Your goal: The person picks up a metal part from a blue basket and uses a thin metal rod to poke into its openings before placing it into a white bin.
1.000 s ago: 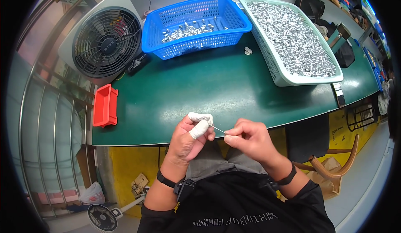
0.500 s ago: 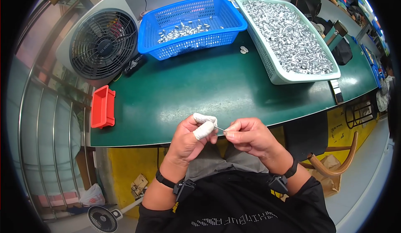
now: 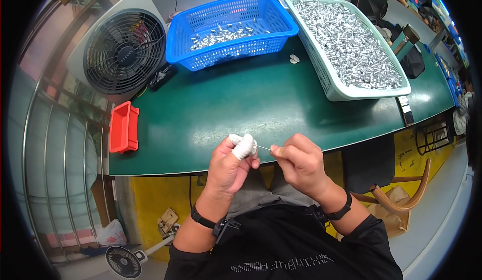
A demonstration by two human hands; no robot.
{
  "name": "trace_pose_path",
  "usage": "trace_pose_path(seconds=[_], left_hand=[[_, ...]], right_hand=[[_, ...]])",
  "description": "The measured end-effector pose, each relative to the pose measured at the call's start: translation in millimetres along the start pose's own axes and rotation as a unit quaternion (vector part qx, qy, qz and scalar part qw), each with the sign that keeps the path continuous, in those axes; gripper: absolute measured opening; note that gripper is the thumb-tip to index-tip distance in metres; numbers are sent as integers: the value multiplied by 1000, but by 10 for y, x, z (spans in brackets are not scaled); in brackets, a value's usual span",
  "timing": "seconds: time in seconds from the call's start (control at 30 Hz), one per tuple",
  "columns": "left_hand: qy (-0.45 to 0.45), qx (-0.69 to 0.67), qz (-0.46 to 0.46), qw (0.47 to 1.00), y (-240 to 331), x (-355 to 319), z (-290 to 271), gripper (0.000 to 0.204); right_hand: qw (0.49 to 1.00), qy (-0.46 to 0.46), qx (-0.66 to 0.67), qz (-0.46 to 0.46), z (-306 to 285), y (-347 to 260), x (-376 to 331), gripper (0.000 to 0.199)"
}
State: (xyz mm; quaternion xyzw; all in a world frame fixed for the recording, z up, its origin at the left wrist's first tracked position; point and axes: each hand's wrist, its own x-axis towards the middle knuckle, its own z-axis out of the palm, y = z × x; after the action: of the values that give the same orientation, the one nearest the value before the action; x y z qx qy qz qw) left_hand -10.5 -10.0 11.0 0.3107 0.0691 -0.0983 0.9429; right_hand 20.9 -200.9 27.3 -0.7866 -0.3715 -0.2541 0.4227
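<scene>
My left hand (image 3: 228,169) is at the table's near edge, with white coverings (image 3: 243,148) on its thumb and forefinger. These two fingers are pressed together; whatever they pinch is hidden. A thin straight metal rod (image 3: 262,148) runs from them across to my right hand (image 3: 302,163). Its right end is pinched between my right thumb and forefinger, the other fingers curled in. Both hands are close together, over my lap and the edge of the green table (image 3: 226,109).
A blue basket (image 3: 236,46) holds some small silver metal parts; a pale green basket (image 3: 321,74) at right is heaped with them. Two small oval pieces (image 3: 294,58) lie between. At left stand a fan (image 3: 125,54) and a small red bin (image 3: 120,127). A wooden-armed chair (image 3: 401,199) is at lower right.
My right hand has turned, knuckles now higher, and shifted slightly right along the rod. My left thumb has moved up and closed against the forefinger. The baskets have stayed put.
</scene>
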Motion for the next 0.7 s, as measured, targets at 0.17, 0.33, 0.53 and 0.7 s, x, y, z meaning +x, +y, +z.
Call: trace_pose_path(seconds=[0.17, 0.33, 0.53, 0.7], left_hand=[[-23, 124, 65, 990, 7, -26, 58, 15], [-86, 174, 114, 974, 65, -15, -24, 15], [40, 172, 18, 984, 63, -5, -1, 14], [66, 128, 13, 989, 36, -9, 122, 11]], right_hand=[[937, -26, 256, 235, -59, -20, -56, 12], [639, -108, 575, 499, -154, -44, -24, 11], [999, -22, 35, 15, -15, -16, -58, 9], [998, -28, 29, 52, -28, -72, -42, 9]])
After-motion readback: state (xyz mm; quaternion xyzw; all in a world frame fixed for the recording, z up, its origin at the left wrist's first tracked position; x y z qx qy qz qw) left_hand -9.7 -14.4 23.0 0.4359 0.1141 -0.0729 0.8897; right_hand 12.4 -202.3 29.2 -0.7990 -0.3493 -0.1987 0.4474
